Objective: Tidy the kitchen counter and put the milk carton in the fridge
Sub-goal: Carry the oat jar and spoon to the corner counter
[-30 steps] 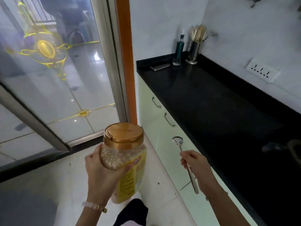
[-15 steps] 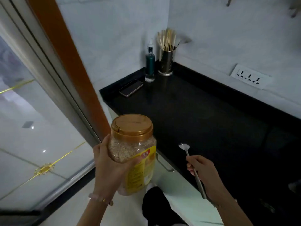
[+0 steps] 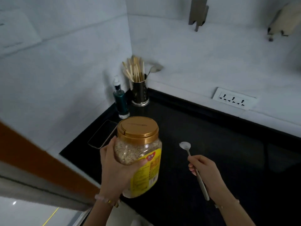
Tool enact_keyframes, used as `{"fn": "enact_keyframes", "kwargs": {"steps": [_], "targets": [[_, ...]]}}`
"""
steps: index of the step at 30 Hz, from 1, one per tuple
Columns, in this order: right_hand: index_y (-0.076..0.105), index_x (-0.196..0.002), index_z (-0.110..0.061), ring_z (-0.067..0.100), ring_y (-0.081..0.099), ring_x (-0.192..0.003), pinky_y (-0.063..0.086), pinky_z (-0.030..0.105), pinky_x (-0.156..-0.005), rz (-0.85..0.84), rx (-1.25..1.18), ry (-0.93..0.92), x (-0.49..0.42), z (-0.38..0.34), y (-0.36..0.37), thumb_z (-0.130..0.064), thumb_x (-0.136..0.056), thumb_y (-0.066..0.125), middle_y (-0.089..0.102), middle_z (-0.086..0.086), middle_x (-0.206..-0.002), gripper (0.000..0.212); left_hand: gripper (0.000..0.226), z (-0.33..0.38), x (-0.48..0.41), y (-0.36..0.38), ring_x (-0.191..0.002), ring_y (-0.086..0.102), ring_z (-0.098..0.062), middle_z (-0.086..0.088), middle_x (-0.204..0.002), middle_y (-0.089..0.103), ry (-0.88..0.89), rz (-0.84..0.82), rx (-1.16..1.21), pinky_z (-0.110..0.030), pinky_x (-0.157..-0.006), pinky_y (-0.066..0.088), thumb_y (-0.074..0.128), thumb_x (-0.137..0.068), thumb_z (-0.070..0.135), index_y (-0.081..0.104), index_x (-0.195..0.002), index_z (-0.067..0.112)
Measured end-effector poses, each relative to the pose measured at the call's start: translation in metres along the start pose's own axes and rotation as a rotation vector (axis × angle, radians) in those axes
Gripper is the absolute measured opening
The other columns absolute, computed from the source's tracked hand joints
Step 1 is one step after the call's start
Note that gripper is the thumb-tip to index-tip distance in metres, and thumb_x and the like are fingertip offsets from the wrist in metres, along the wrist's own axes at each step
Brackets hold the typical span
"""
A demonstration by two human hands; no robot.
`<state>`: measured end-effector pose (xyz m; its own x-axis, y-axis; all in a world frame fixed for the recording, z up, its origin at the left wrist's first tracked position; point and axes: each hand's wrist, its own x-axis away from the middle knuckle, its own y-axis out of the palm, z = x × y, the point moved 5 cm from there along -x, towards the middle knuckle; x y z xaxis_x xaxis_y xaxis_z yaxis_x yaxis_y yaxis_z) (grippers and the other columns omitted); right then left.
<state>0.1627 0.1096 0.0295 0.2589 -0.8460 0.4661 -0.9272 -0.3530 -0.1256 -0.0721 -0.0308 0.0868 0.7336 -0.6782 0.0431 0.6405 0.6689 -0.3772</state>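
My left hand (image 3: 116,170) grips a clear plastic jar of oats (image 3: 140,150) with a gold lid and a yellow label, held upright above the near left part of the black counter (image 3: 228,144). My right hand (image 3: 206,173) is closed around the handle of a metal spoon (image 3: 187,148), bowl pointing away from me, over the counter's front. No milk carton is in view.
In the far corner stand a steel holder of wooden chopsticks (image 3: 139,88) and a teal pump bottle (image 3: 120,101). A phone (image 3: 103,134) lies flat by the left wall. A socket strip (image 3: 233,98) is on the back wall. An orange door frame (image 3: 32,160) borders the left.
The view has swung right and closer to the counter; the glass door has left the frame. Both hands now hang over the counter, still holding the jar and the spoon.
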Motion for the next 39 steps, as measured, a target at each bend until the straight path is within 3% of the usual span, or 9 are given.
{"fn": "enact_keyframes", "kwargs": {"steps": [10,18,21,26,30,32,35,39], "targets": [[0.068,-0.085,-0.007,0.017,0.060,-0.071,0.049,0.026,-0.069,0.342,-0.114,0.119,-0.030,-0.006,-0.019,-0.017,-0.088,0.059,0.065,0.008,-0.075,0.014,0.121,0.018,-0.134,0.099,-0.121,0.040,-0.019,0.009,-0.124,0.029,0.114,-0.379,-0.010,-0.046,-0.100,0.042,0.081,-0.028,0.054,0.029,-0.135,0.034],[0.067,-0.086,-0.010,0.019,0.063,-0.073,0.048,0.024,-0.064,0.506,-0.144,0.217,-0.055,-0.005,-0.021,-0.016,-0.088,0.059,0.068,0.013,-0.082,0.010,0.118,0.030,-0.203,0.176,-0.116,0.041,-0.013,0.004,-0.125,0.031,0.217,-0.529,0.085,-0.030,-0.092,0.041,0.081,-0.031,0.053,0.030,-0.136,0.031],[0.067,-0.086,-0.009,0.019,0.063,-0.073,0.048,0.025,-0.064,0.518,-0.147,0.239,-0.066,-0.006,-0.021,-0.016,-0.088,0.059,0.068,0.013,-0.081,0.011,0.117,0.029,-0.218,0.191,-0.115,0.041,-0.006,0.004,-0.127,0.032,0.291,-0.580,0.097,-0.015,-0.087,0.036,0.081,-0.035,0.051,0.028,-0.137,0.030],[0.067,-0.087,-0.010,0.018,0.063,-0.074,0.047,0.024,-0.064,0.472,-0.146,0.269,-0.085,-0.010,-0.021,-0.017,-0.088,0.059,0.067,0.011,-0.081,0.011,0.109,0.022,-0.241,0.208,-0.123,0.035,0.004,0.008,-0.132,0.034,0.375,-0.669,0.066,-0.017,-0.095,0.037,0.083,-0.042,0.047,0.029,-0.136,0.032],[0.067,-0.088,-0.009,0.018,0.062,-0.074,0.050,0.025,-0.066,0.474,-0.169,0.257,-0.093,-0.015,-0.025,-0.016,-0.089,0.057,0.066,0.010,-0.080,0.012,0.101,0.030,-0.256,0.221,-0.122,0.033,0.009,0.028,-0.125,0.033,0.446,-0.717,0.036,-0.010,-0.095,0.032,0.087,-0.045,0.042,0.030,-0.129,0.044],[0.067,-0.088,-0.008,0.019,0.061,-0.075,0.050,0.027,-0.069,0.458,-0.184,0.246,-0.096,-0.018,-0.026,-0.016,-0.089,0.057,0.065,0.011,-0.080,0.013,0.098,0.037,-0.269,0.230,-0.121,0.036,0.008,0.025,-0.125,0.036,0.456,-0.729,0.014,-0.014,-0.097,0.033,0.087,-0.047,0.040,0.031,-0.128,0.044],[0.067,-0.089,-0.007,0.019,0.061,-0.075,0.050,0.027,-0.070,0.442,-0.202,0.243,-0.100,-0.021,-0.027,-0.016,-0.089,0.057,0.065,0.011,-0.081,0.013,0.100,0.040,-0.286,0.242,-0.124,0.039,-0.007,0.007,-0.133,0.041,0.440,-0.736,-0.017,-0.029,-0.101,0.035,0.087,-0.048,0.040,0.033,-0.132,0.034],[0.068,-0.088,-0.008,0.018,0.061,-0.074,0.050,0.027,-0.070,0.438,-0.216,0.233,-0.103,-0.020,-0.025,-0.018,-0.089,0.058,0.065,0.010,-0.078,0.015,0.102,0.038,-0.297,0.246,-0.124,0.036,-0.010,0.001,-0.135,0.036,0.442,-0.732,-0.085,-0.033,-0.102,0.034,0.088,-0.050,0.036,0.031,-0.134,0.030]]}}
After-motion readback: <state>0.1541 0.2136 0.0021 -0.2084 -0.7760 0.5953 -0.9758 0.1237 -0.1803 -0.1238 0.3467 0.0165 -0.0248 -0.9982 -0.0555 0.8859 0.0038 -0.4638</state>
